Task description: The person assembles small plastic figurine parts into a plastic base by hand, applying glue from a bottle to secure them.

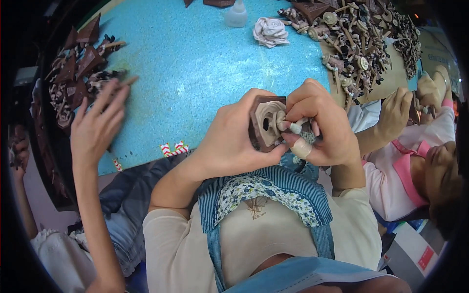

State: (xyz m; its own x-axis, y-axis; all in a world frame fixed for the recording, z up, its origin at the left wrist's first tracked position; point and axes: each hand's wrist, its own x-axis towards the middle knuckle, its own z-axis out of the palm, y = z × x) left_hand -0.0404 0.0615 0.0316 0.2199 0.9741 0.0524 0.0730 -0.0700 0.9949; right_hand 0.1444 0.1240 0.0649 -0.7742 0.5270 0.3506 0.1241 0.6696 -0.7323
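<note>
My left hand [229, 132] is wrapped round a dark brown angular casing [255, 128] with a beige sculpted hollow [266, 115] and a dark hole in it. It is held up in front of my chest, above the table's near edge. At the casing's right side my right hand [320, 119] pinches a small beige and pale grey figurine part [293, 127] against the sculpted face. Its fingertips partly cover that part, so its full shape is hidden. A pale wrap [301, 147] goes round my right thumb.
Figurine parts [351, 49] are heaped at the far right. At left, a co-worker's blurred hand [100, 117] is over brown pointed pieces [88, 61]. Another person's hand [394, 110] is at right. A crumpled white wad [270, 32] and a translucent bottle [236, 14] stand on the blue table [195, 63].
</note>
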